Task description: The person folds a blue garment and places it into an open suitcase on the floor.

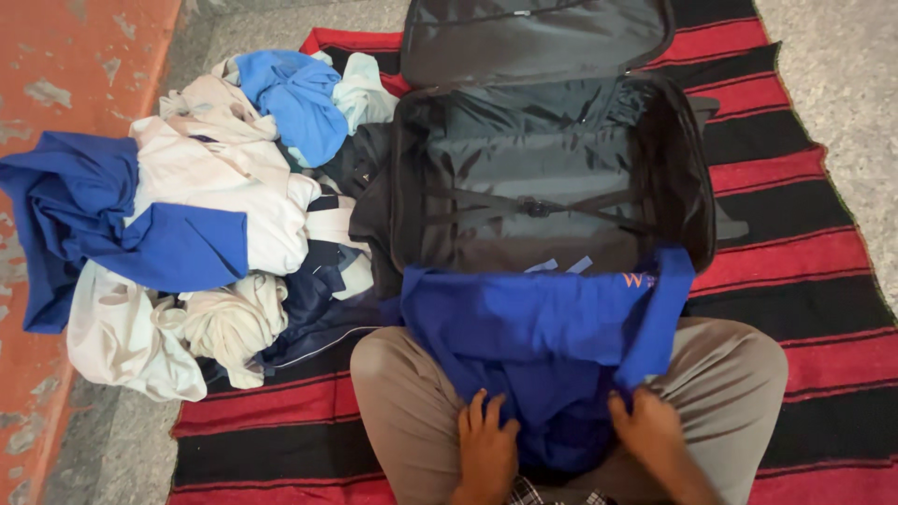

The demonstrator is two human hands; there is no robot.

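Observation:
A bright blue shirt (543, 327) with an orange mark lies spread over my lap and over the near edge of an open black suitcase (547, 178). My left hand (485, 447) rests flat on the shirt's lower left part, fingers apart. The lower right part of the shirt is pressed by my right hand (650, 432), whose fingertips touch the cloth. Neither hand visibly grips the fabric. I sit cross-legged in grey-brown trousers (739, 374). The suitcase is bare inside, with straps buckled across its bottom.
A heap of white and blue clothes (196, 224) lies left of the suitcase. A red and black striped mat (804, 262) is under me and the suitcase. The suitcase lid (533, 37) leans back. Reddish floor and a stone strip run along the left.

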